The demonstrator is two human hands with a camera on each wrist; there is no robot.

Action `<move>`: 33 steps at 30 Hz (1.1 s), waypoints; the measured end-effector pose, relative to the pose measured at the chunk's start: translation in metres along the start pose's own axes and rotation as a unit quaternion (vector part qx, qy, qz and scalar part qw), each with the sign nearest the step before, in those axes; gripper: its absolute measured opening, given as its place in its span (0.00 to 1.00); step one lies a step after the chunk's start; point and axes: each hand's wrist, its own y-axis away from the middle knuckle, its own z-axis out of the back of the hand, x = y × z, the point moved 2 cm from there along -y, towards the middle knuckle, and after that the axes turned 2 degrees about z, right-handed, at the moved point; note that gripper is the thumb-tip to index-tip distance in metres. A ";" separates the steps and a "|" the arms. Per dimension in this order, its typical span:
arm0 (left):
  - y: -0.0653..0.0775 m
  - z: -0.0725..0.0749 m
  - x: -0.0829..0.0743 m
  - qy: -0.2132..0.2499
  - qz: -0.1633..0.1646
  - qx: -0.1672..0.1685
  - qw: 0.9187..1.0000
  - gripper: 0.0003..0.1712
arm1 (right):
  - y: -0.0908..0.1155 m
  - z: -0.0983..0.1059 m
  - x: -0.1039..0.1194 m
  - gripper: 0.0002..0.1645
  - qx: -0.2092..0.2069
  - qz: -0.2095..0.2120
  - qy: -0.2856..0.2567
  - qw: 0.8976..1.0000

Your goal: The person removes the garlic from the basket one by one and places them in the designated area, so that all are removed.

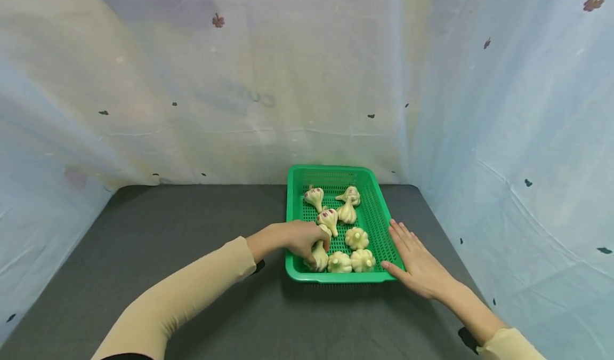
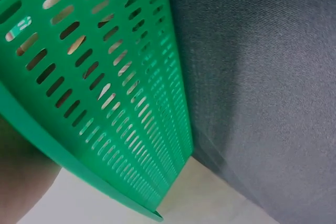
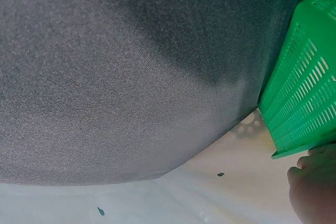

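A green plastic basket point(image 1: 379, 205) with slotted walls holds several garlic bulbs, some lying on their sides and some with stems up. My left hand point(image 1: 307, 238) reaches over the basket's left rim and grips a garlic bulb point(image 1: 319, 257) in the near left corner; its fingers partly cover that bulb. Fingers spread and straight, my right hand point(image 1: 418, 264) rests on the basket's right rim near the front corner. Nearby lie a stem-up garlic bulb point(image 1: 339, 263) and a purple-streaked garlic bulb point(image 1: 328, 218). The left wrist view shows mostly the basket's outer wall point(image 2: 115, 77).
The basket stands on a dark grey table point(image 1: 216, 216), towards its back right. Pale patterned sheeting point(image 1: 259, 82) hangs behind the table and along both sides. In the right wrist view the table's edge meets the sheeting.
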 end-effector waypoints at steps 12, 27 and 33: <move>0.009 0.003 0.010 0.075 -0.050 -0.079 0.993 0.26 | 0.001 -0.002 -0.002 0.52 -0.004 0.003 -0.002 1.000; 0.035 0.014 0.018 0.143 -0.071 -0.187 0.969 0.26 | 0.002 -0.004 -0.003 0.52 -0.002 0.002 -0.010 1.000; 0.047 0.026 0.027 0.157 -0.055 -0.234 0.958 0.25 | 0.001 -0.003 -0.004 0.52 -0.004 0.003 -0.004 1.000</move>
